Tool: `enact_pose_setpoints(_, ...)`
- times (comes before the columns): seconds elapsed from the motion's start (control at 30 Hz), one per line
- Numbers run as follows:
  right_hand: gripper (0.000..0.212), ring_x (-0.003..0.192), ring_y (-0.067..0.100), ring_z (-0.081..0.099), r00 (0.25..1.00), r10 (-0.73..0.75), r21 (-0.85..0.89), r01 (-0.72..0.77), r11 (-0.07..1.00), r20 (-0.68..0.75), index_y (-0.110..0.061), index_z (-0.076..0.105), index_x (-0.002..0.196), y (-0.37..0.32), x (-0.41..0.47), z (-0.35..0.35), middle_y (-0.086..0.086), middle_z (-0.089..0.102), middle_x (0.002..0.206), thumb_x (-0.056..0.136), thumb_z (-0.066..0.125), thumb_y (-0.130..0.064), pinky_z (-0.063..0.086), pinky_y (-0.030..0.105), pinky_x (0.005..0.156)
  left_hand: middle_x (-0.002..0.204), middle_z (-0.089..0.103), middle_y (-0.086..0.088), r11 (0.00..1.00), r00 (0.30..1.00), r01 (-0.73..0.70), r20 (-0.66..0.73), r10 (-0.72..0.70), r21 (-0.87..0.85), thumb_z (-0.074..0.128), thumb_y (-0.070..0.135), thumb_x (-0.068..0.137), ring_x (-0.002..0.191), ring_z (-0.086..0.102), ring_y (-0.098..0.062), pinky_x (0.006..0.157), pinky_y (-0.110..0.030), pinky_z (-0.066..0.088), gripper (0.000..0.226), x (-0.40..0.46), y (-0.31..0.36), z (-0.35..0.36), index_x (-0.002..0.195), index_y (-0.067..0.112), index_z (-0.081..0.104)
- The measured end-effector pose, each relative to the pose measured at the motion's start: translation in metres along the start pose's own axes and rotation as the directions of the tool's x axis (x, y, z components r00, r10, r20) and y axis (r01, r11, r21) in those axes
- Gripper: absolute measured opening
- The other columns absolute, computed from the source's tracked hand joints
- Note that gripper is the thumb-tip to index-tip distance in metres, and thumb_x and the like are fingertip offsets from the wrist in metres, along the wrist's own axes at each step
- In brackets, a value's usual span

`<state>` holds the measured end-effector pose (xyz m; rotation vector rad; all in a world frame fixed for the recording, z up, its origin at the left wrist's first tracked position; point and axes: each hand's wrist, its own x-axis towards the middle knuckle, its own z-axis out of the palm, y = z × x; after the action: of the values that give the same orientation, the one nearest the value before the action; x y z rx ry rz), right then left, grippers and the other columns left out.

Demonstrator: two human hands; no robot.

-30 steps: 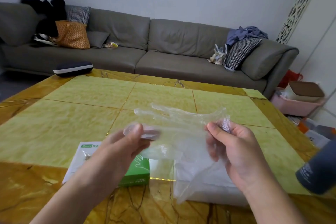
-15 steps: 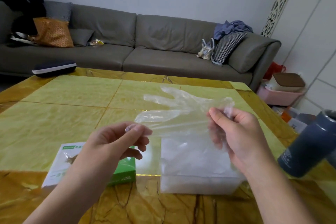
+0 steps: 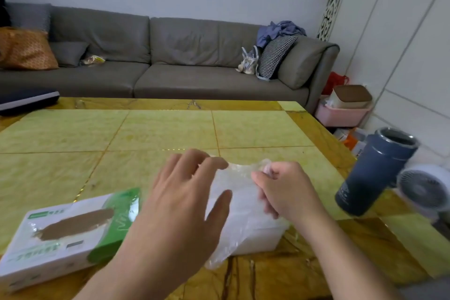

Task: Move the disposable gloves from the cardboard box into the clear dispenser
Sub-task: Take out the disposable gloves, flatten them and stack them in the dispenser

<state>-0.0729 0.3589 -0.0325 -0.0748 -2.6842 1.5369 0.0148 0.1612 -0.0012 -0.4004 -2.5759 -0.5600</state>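
Note:
A white and green cardboard box (image 3: 60, 234) with a torn brown opening lies on the table at the lower left. To its right stands the clear dispenser (image 3: 253, 236), pale and translucent. A thin clear disposable glove (image 3: 239, 173) is draped over the dispenser's top, one end trailing off its front. My right hand (image 3: 285, 190) pinches the glove's right end. My left hand (image 3: 185, 202) is spread flat, fingers apart, over the glove's left part; whether it presses on the film I cannot tell.
A dark blue tumbler (image 3: 375, 173) stands at the table's right edge beside a small white fan (image 3: 423, 190). The yellow-green table (image 3: 170, 129) stretches away toward a grey sofa (image 3: 170, 61). A pink bin (image 3: 341, 112) sits on the floor at the right.
Both hands have come down with the glove from mid-air onto the dispenser. My left hand let go of the glove's edge and opened flat. The view shifted left and closer.

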Motion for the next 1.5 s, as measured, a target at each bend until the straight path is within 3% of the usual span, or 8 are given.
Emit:
enact_pose_setpoints(0.13,0.042,0.038,0.020,0.059,0.999,-0.050,-0.207,0.045,0.977,-0.021,0.002,0.050,0.073,0.003,-0.001,0.003,0.012,0.067,0.060,0.098,0.068,-0.026,0.051,0.036,0.042,0.144,0.033,0.009,0.979,0.904,0.113,0.392,-0.172,0.170,0.038,0.070,0.098,0.133,0.032,-0.013,0.109,-0.031,0.036,0.066,0.016,-0.003,0.035,0.155,0.039,0.024)
enact_pose_setpoints(0.33,0.041,0.054,0.020,0.056,0.987,-0.140,-0.498,0.083,0.864,-0.079,-0.017,0.049,0.067,0.006,0.002,0.000,0.000,0.058,0.067,0.095,0.072,-0.035,0.045,0.030,0.047,0.140,0.046,0.009,0.962,0.750,0.147,0.607,-0.261,0.232,0.050,0.080,0.088,0.132,0.046,-0.015,0.101,-0.038,0.048,0.076,0.027,-0.012,0.043,0.153,0.051,0.023)
enact_pose_setpoints(0.63,0.011,0.063,0.019,0.053,0.992,-0.077,-0.710,-0.016,0.704,-0.098,-0.017,0.053,0.096,-0.003,-0.003,-0.003,-0.002,0.057,0.081,0.097,0.065,-0.019,0.048,0.033,0.055,0.108,0.059,0.013,0.938,0.673,0.064,0.679,-0.292,0.340,0.071,0.060,0.085,0.089,0.058,-0.013,0.082,-0.029,0.049,0.066,0.054,-0.008,0.048,0.144,0.041,0.047)
enact_pose_setpoints(0.73,0.045,0.072,0.020,0.056,0.987,-0.137,-0.742,0.034,0.669,-0.078,-0.015,0.047,0.132,-0.009,-0.008,-0.004,0.000,0.063,0.100,0.093,0.071,-0.015,0.043,0.029,0.054,0.118,0.059,0.007,0.937,0.672,0.035,0.687,-0.279,0.347,0.070,0.050,0.089,0.093,0.056,-0.017,0.083,-0.030,0.049,0.060,0.053,-0.010,0.057,0.143,0.036,0.048)
enact_pose_setpoints(0.93,0.012,0.085,0.012,0.062,0.935,-0.231,-0.579,0.348,0.737,0.267,-0.024,0.070,0.090,-0.017,-0.016,0.002,-0.009,0.060,0.099,0.092,0.068,-0.013,0.059,0.031,0.076,0.116,0.061,0.009,0.948,0.689,0.039,0.678,-0.255,0.317,0.067,0.049,0.087,0.102,0.063,-0.019,0.075,-0.031,0.046,0.053,0.049,-0.018,0.060,0.136,0.040,0.049)
enact_pose_setpoints(1.1,0.028,0.092,0.024,0.067,0.928,-0.035,-0.736,0.317,0.598,0.372,-0.020,0.071,0.114,-0.008,-0.013,0.013,0.000,0.066,0.112,0.088,0.075,-0.032,0.059,0.036,0.074,0.112,0.062,0.010,0.961,0.721,0.058,0.654,-0.227,0.270,0.063,0.063,0.087,0.107,0.061,-0.018,0.083,-0.035,0.053,0.057,0.044,-0.021,0.060,0.134,0.036,0.047)
enact_pose_setpoints(1.27,0.018,0.083,0.024,0.055,0.912,-0.006,-0.795,0.360,0.488,0.410,-0.024,0.061,0.097,-0.017,-0.017,0.023,-0.002,0.061,0.097,0.083,0.071,-0.029,0.031,0.031,0.054,0.099,0.057,0.005,0.937,0.721,0.115,0.621,-0.307,0.330,0.065,0.058,0.090,0.091,0.060,-0.019,0.070,-0.031,0.047,0.052,0.039,-0.010,0.057,0.117,0.018,0.045)
enact_pose_setpoints(1.5,0.052,0.094,0.024,0.055,0.881,0.126,-0.794,0.338,0.505,0.455,-0.030,0.056,0.130,-0.026,-0.011,0.024,-0.001,0.058,0.115,0.081,0.072,-0.028,0.042,0.034,0.070,0.079,0.044,0.005,0.917,0.595,0.179,0.703,-0.390,0.357,0.073,0.049,0.090,0.077,0.056,-0.017,0.070,-0.029,0.047,0.042,0.053,-0.006,0.056,0.084,0.016,0.048)
